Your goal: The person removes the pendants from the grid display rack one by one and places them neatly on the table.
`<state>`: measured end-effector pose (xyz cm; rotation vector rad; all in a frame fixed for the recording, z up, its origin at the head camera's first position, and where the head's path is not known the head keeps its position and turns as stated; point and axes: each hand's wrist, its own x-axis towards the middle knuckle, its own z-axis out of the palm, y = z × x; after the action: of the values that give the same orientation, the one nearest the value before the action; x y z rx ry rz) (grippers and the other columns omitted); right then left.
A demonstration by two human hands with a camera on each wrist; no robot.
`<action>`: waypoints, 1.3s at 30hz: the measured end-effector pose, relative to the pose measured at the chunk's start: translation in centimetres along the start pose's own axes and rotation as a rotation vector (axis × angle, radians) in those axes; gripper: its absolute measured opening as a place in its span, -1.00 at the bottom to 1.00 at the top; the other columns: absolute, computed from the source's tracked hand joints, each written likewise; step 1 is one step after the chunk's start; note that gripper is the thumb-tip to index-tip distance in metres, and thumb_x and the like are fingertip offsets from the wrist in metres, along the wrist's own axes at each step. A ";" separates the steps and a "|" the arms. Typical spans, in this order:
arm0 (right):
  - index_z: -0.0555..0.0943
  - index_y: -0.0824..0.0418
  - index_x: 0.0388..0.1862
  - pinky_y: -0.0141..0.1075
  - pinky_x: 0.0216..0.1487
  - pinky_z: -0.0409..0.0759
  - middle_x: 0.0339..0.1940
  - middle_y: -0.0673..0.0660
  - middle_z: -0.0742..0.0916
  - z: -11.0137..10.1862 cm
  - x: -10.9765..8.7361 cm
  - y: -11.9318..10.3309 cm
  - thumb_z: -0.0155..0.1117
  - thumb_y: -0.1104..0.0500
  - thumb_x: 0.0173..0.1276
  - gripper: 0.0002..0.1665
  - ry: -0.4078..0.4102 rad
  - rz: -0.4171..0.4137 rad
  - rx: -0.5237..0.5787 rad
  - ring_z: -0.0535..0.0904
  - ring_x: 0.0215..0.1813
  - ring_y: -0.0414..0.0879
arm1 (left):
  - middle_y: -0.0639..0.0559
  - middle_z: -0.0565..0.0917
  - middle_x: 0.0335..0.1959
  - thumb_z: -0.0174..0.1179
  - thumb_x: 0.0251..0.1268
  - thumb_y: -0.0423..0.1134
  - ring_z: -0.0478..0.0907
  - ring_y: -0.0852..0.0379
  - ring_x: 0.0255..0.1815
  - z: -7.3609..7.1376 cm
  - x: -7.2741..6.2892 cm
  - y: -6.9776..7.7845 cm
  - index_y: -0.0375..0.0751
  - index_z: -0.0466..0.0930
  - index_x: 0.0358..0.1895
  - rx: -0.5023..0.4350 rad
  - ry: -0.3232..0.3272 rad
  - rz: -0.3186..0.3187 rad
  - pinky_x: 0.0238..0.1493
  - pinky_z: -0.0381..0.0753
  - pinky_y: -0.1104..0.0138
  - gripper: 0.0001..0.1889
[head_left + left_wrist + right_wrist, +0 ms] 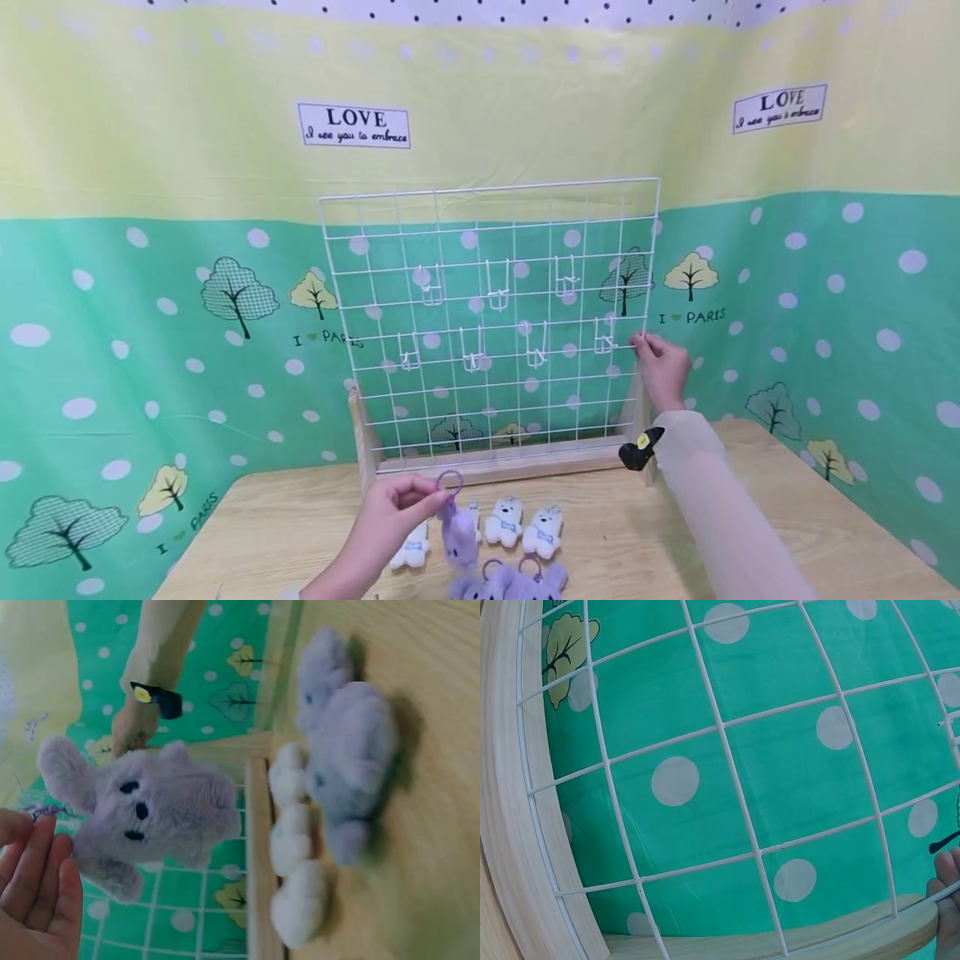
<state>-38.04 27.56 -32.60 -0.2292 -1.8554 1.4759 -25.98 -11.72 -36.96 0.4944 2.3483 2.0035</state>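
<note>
My left hand (397, 517) pinches a lilac plush keychain (459, 537) by the links under its purple ring (450, 482). In the left wrist view the plush (150, 806) hangs from my fingertips, long ears and dark eyes showing. At the rack's right side my right hand (662, 371) holds the edge of the white wire grid (491, 421), near the top of its wooden side post (636, 408). Several white wire hooks (537, 357) hang on the grid in two rows, with nothing on them.
Several white plush bears (543, 532) with blue bows lie on the wooden table (285, 525) before the rack's wooden base (517, 467). Two more lilac plush keychains (536, 583) lie nearer me. A patterned curtain (150, 292) hangs behind and at both sides.
</note>
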 end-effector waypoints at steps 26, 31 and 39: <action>0.60 0.21 0.07 -0.47 -0.04 0.57 0.03 0.17 0.69 0.2 0.3 0.2 0.17 0.05 0.38 -0.62 0.031 -0.035 -0.012 0.64 0.01 -0.10 | 0.03 0.73 -0.44 0.20 0.25 -0.26 0.61 0.24 -0.41 -4.6 -3.7 -6.2 -0.53 0.57 -0.29 0.002 -0.265 -0.091 -0.36 0.57 0.45 -0.72; 0.60 0.22 0.07 -0.48 -0.06 0.57 0.01 0.18 0.70 0.3 0.1 0.0 0.19 0.07 0.36 -0.63 0.033 -0.036 -0.007 0.65 -0.01 -0.09 | -0.16 0.72 -0.39 0.22 0.23 -0.27 0.65 0.15 -0.39 -3.8 -2.6 -7.1 -0.47 0.60 -0.29 -0.002 -0.242 -0.118 -0.29 0.60 0.43 -0.76; 0.60 0.24 0.07 -0.49 -0.09 0.58 0.01 0.23 0.68 0.3 0.3 0.1 0.21 0.09 0.36 -0.63 0.042 -0.045 -0.006 0.66 -0.03 -0.09 | -0.14 0.71 -0.43 0.28 0.15 -0.30 0.65 0.10 -0.36 -3.0 -1.5 -8.0 -0.46 0.61 -0.32 0.144 -0.138 -0.113 -0.33 0.58 0.45 -0.79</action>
<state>-38.48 27.52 -32.60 -0.2185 -1.8203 1.4251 -27.03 -15.96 -44.41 0.4762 2.3886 1.7049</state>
